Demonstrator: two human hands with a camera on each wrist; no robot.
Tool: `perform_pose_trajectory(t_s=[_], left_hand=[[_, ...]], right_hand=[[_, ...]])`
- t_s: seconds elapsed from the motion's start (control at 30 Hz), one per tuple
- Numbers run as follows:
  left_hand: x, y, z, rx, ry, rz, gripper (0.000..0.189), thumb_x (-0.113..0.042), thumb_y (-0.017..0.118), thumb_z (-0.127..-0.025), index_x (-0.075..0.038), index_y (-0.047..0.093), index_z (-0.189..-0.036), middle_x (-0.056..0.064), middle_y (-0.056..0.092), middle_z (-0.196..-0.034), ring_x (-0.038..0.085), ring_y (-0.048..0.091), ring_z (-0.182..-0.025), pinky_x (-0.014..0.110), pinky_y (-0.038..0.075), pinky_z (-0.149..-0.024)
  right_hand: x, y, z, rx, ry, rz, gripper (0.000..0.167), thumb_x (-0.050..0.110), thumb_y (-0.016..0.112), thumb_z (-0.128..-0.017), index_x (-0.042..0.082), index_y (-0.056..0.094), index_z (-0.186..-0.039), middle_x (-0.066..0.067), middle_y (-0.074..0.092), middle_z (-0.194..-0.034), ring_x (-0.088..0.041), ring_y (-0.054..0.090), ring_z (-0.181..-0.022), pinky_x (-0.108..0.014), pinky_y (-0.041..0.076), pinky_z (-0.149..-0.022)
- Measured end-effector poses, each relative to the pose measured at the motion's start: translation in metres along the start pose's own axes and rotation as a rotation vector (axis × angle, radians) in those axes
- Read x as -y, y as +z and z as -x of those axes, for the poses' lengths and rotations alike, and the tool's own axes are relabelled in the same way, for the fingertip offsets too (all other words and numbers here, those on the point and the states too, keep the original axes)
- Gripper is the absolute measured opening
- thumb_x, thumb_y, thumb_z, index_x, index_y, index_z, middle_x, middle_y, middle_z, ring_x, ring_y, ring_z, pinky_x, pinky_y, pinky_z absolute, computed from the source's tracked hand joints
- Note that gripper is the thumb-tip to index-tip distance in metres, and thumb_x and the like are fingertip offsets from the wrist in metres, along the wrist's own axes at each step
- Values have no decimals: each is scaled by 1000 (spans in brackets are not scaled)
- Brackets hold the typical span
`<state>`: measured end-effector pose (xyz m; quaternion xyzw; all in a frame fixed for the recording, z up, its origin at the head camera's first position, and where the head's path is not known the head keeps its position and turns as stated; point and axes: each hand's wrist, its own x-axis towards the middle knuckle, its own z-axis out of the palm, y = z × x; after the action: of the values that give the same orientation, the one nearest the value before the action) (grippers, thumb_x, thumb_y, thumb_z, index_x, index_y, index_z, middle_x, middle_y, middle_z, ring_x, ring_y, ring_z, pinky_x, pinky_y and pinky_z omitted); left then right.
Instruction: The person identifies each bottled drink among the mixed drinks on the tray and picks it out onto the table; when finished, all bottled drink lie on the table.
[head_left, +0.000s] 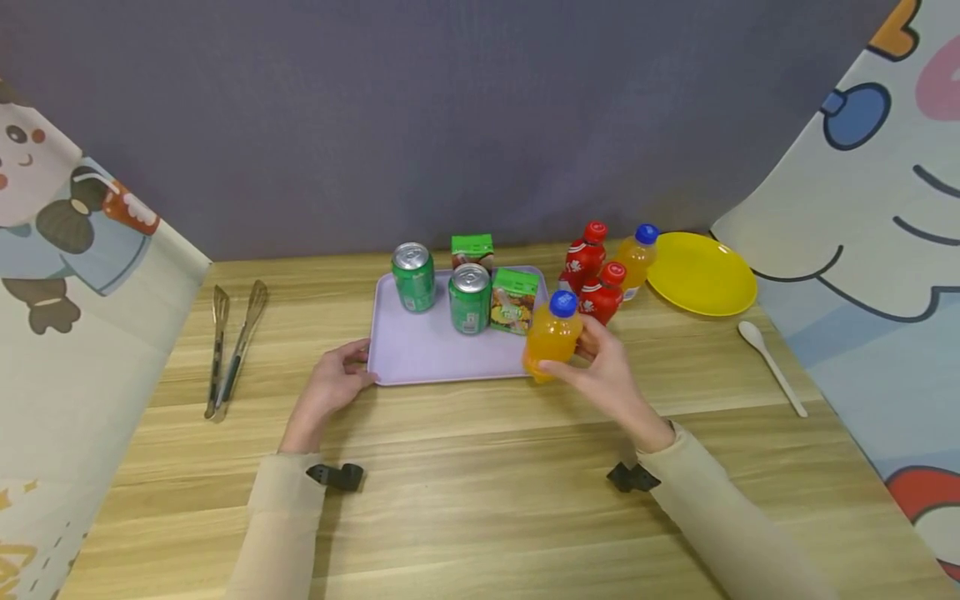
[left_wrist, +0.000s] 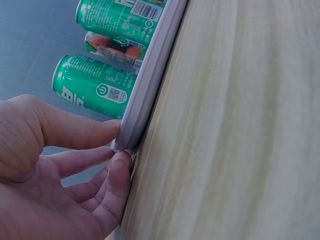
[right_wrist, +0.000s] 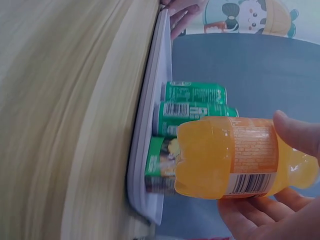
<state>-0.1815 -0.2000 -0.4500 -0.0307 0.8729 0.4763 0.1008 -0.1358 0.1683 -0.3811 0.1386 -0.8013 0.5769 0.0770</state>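
Observation:
My right hand (head_left: 609,377) grips an orange drink bottle (head_left: 551,340) with a blue cap, thumb on one side and fingers on the other. In the right wrist view the bottle (right_wrist: 230,157) is held over the tray's right end, its base towards the tray. At the near left corner of the lilac tray (head_left: 427,362), my left hand (head_left: 335,379) pinches the rim, as the left wrist view shows with the thumb on the tray edge (left_wrist: 142,95). On the tray stand two green cans, one at the left (head_left: 414,279) and one mid-tray (head_left: 469,302), and a green juice carton (head_left: 513,302).
Another green carton (head_left: 472,250) stands behind the middle can. Right of the tray are red bottles (head_left: 602,293) and a second orange bottle (head_left: 636,260). Beyond them lie a yellow plate (head_left: 701,275) and a white spoon (head_left: 772,367). Metal tongs (head_left: 238,350) lie far left.

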Motion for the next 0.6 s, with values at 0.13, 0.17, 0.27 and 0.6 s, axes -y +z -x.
perform_pose_trajectory(t_s=[0.13, 0.17, 0.27, 0.6], left_hand=[[0, 0, 1, 0, 6, -2, 61, 3, 64, -84, 4, 41, -141, 24, 53, -121, 32, 54, -103, 35, 51, -80], [0, 0, 1, 0, 6, 0, 61, 3, 64, -84, 4, 41, -141, 24, 53, -121, 32, 54, -103, 35, 51, -80], [1, 0, 1, 2, 5, 5, 61, 3, 64, -85, 4, 40, -141, 24, 53, -122, 32, 54, -103, 35, 50, -80], [0, 0, 0, 1, 2, 16, 61, 4, 63, -85, 4, 41, -141, 24, 52, -121, 31, 54, -102, 31, 51, -78]], right_hand=[[-4, -8, 3, -14, 25, 6, 57, -8, 78, -72, -10, 51, -122, -23, 61, -115, -34, 61, -100, -44, 50, -88], [-10, -10, 3, -19, 27, 8, 58, -6, 79, -73, -9, 51, -123, -22, 62, -116, -32, 61, -101, -41, 50, -88], [-28, -17, 4, -31, 31, 14, 61, -2, 80, -73, -5, 51, -126, -18, 62, -118, -29, 61, -102, -36, 50, -88], [-47, -43, 12, -69, 61, 90, 60, 7, 81, -76, -3, 51, -127, -16, 63, -118, -20, 61, -102, -25, 49, -88]])
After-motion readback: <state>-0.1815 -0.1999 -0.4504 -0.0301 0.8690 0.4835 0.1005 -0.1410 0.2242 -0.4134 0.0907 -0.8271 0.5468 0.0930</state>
